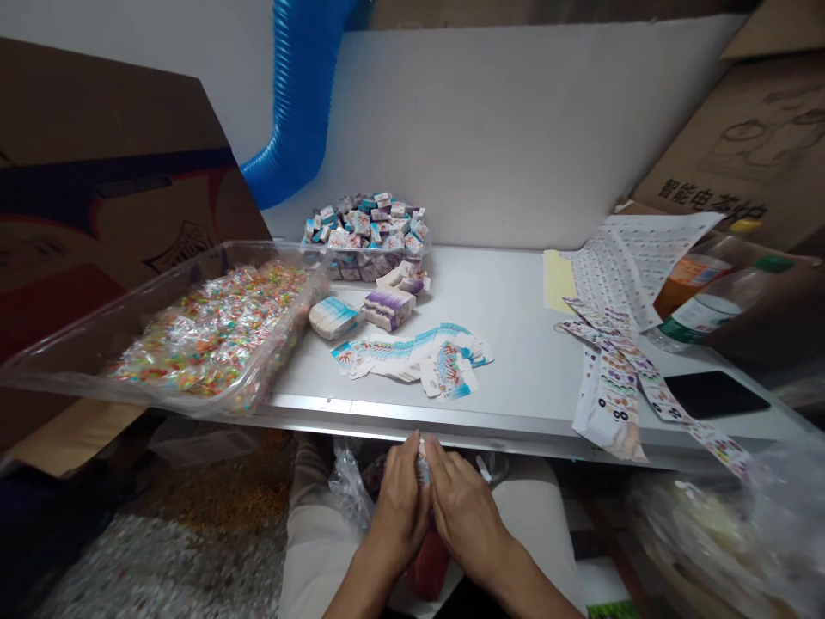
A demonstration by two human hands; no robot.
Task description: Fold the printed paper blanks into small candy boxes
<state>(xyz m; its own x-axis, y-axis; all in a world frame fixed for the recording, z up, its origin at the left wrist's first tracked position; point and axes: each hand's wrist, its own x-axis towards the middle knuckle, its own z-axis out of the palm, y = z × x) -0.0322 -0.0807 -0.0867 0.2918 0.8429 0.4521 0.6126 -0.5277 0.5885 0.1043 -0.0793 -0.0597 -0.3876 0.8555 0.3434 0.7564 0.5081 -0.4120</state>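
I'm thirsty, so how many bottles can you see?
2: the green-capped bottle at the right of the table, and the yellow-capped bottle behind it. More may be hidden.

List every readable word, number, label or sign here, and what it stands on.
"智能电茶": right-hand cardboard box; the next character is unclear.
Too small or blurred to read:
print on the paper sheet
marks on the label strips
green-capped bottle's label
left carton's lettering
small boxes, flat cards and held piece

Assessed as small packing workshop, evidenced by bulk tray (83, 389) of tiny packets (219, 331), heaped little boxes (370, 225), flat cartons (412, 352) on counter (516, 301)
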